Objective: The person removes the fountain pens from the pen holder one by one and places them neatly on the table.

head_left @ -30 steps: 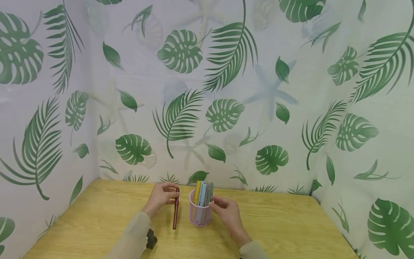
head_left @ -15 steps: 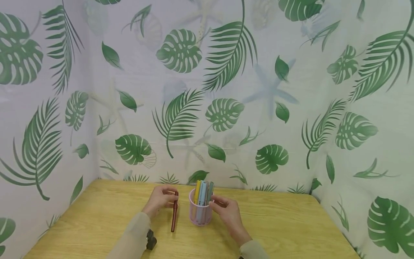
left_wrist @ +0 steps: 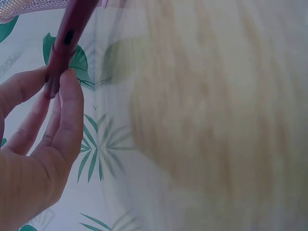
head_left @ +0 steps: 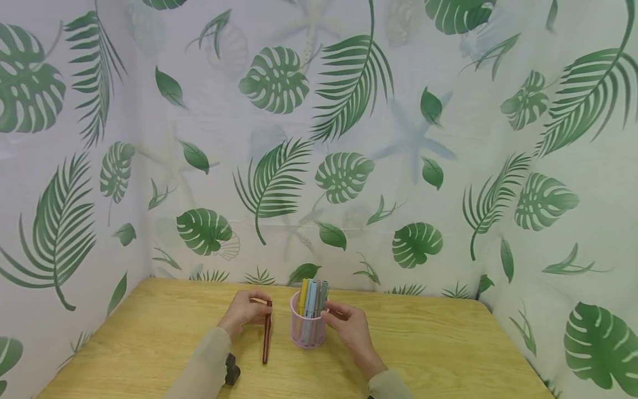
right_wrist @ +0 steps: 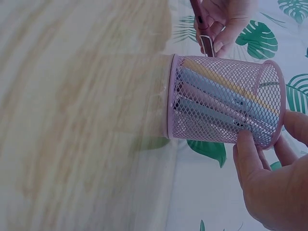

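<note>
A pink mesh pen cup [head_left: 308,326] [right_wrist: 221,102] stands on the wooden table [head_left: 149,332] and holds several pastel pens [head_left: 312,297]. My right hand [head_left: 350,326] [right_wrist: 269,178] grips the cup's rim from the right, thumb and fingers curled on the mesh. Left of the cup, my left hand [head_left: 244,313] [left_wrist: 41,139] pinches the top end of a dark red pen [head_left: 267,338] [left_wrist: 67,41]. The pen stands almost upright, with its lower tip at or near the table.
Leaf-print curtains [head_left: 319,138] close in the table at the back and on both sides. A small black device [head_left: 231,370] is strapped at my left wrist. Bare wood lies to the left, right and front of the cup.
My left hand has lowered the red pen toward me, so its lower tip sits further down near the table. The right hand and the cup have hardly moved.
</note>
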